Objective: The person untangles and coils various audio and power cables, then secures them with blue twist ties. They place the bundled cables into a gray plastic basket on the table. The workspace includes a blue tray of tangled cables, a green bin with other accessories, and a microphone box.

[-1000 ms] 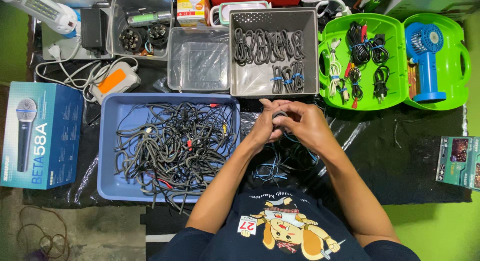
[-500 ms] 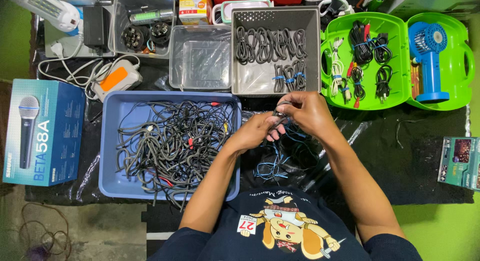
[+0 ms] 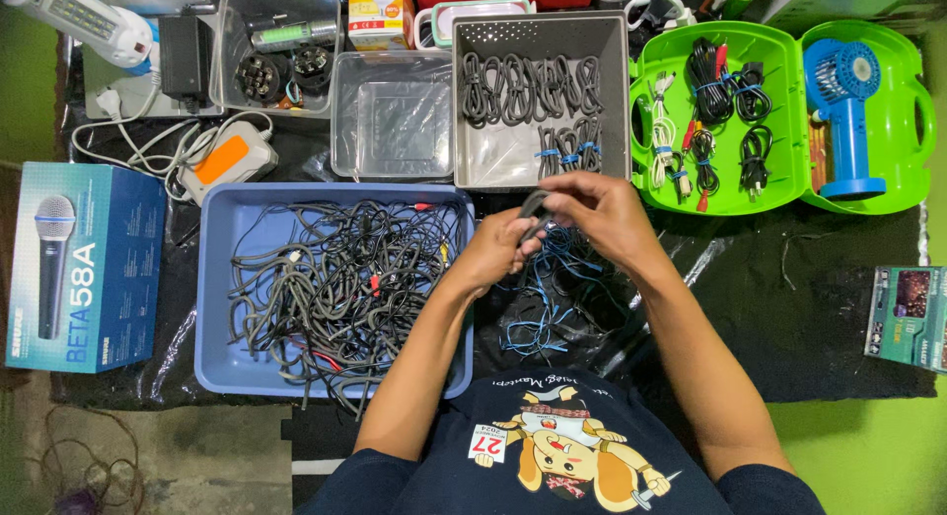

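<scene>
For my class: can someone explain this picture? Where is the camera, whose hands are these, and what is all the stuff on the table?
The camera sits on a person's head and looks down, so the arms are the wearer's own. The left hand and right hand together hold a coiled dark cable. Loose blue ties lie below them. A blue tray holds tangled cables, a grey bin holds bundled ones, and a green case holds more cables and a blue fan.

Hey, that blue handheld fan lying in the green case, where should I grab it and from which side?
Take the blue fan by its straight handle, coming from above. It lies flat in the open green case, round head toward the far edge, base toward you. The handle is the narrow part, with bare case floor on both sides, so fingers should fit around it.
</scene>
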